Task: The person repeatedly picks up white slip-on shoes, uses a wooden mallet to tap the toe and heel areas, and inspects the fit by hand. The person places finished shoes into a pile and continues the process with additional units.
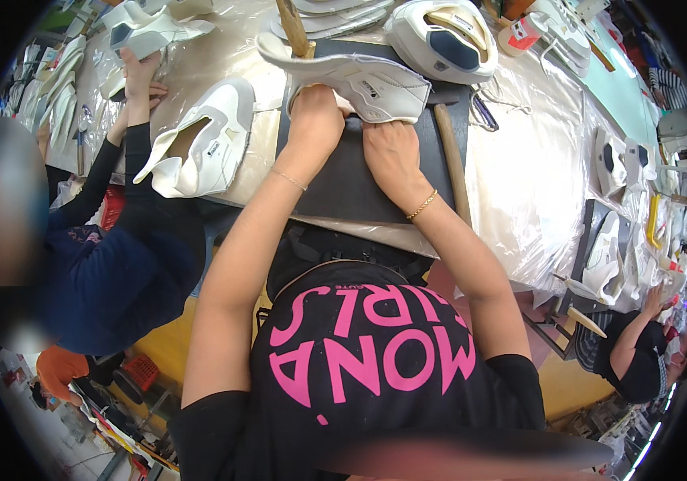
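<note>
Together, the left hand (317, 118) and right hand (393, 151) grasp the near edge of a white shoe upper (363, 84), fingers curled, above a dark board (335, 184) on the plastic-covered bench (520, 184); a wooden handle (451, 160) lies right of them.

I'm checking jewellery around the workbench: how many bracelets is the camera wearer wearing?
2: a thin bracelet just behind the left hand, and a thicker gold-coloured bracelet just behind the right hand. None seems hidden.
</note>
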`<action>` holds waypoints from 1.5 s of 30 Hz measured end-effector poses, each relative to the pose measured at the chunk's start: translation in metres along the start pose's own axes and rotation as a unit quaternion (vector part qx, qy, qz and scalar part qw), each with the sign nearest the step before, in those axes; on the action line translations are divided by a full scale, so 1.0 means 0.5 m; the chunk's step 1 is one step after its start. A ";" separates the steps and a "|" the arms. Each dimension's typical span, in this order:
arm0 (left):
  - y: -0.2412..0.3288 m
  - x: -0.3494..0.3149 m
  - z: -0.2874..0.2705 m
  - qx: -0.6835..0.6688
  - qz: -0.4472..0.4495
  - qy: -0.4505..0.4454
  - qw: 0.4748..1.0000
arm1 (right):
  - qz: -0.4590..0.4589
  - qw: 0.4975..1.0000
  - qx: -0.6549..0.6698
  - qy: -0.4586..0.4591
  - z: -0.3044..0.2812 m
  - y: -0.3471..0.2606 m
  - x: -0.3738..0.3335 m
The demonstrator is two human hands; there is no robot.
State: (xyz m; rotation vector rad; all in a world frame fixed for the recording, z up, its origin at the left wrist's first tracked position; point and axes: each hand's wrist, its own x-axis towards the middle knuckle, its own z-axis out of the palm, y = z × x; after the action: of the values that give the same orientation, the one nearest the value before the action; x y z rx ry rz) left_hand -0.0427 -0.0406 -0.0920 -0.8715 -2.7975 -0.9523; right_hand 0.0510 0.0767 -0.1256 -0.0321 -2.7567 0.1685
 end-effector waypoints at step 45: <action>-0.013 0.057 0.040 0.100 -0.069 -0.055 0.991 | -0.050 0.997 0.051 -0.041 0.025 0.002 0.074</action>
State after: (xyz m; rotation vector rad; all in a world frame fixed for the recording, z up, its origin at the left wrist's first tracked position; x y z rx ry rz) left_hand -0.0677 -0.0193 -0.1053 -0.7342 -3.0128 -0.6398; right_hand 0.0119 0.0782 -0.1234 0.1415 -2.8185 0.2906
